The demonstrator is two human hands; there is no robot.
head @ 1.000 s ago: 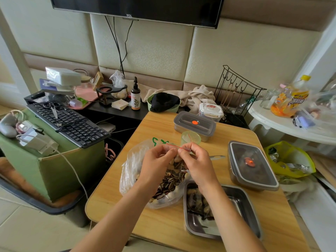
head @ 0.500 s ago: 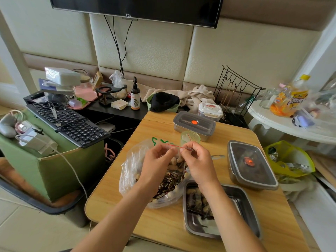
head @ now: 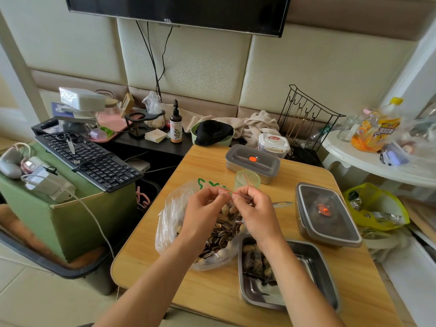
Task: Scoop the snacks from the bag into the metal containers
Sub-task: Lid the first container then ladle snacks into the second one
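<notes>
We're counting three metal containers (head: 240, 156) (head: 330, 228) (head: 315, 263), two lidded, one open; one snack bag (head: 169, 223); one green cup (head: 247, 181); one red string (head: 227, 191); two hands (head: 203, 213) (head: 257, 213).

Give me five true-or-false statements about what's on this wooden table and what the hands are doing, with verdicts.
1. The left hand and the right hand both pinch a thin red string above the plastic bag. True.
2. The plastic bag holds only sunflower seeds. False: peanuts lie among them.
3. The open metal container is empty. False: dark snacks sit at its end nearest the bag.
4. The far lidded container and the near lidded container both stand on the table with lids on. True.
5. The green cup stands inside the open metal container. False: it stands on the table beside the far lidded container.
</notes>
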